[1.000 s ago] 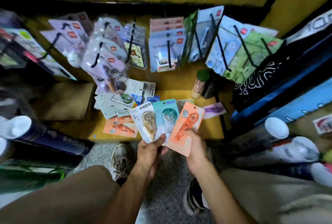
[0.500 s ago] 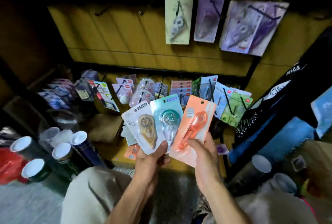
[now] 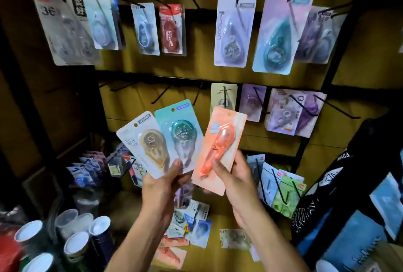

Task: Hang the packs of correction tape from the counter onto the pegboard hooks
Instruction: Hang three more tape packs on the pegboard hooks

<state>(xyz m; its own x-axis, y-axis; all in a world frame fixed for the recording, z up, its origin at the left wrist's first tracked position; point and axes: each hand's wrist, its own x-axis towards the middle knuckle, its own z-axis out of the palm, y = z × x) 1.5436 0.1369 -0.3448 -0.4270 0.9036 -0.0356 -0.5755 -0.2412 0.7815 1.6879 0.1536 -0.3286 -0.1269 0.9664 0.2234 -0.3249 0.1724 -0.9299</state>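
While raised in front of the pegboard, held thus: white pack and teal pack fanned and overlapping in the left hand, pinched at the lower ends between thumb on the front and fingers curled behind; orange pack alone in the right hand, thumb pressed on the plastic bubble, fingers wrapped behind the card, top tilted toward the right. Probably very light, by the look of thin card backing and a clear bubble; stiff enough to stand up from a low pinch, yet likely to bend or crease if squeezed hard. Glossy fronts, so perhaps slippery, above all with two stacked in one grip. Best taken by the lower card edge or across the bubble, leaving free the small hang hole near the top, plainly seen on the white and teal packs, less clearly on the orange. Behind, yellow-brown board with black rails and long black hooks; several bare hooks in the middle row just above the raised packs, others loaded with hanging packs. Below, more packs lying loose on the worktop, well under the hands. Close quarters: white-capped tubes standing at lower left, a dark bag crowding the right side. Dim and blurred toward the edges, fine print unreadable.
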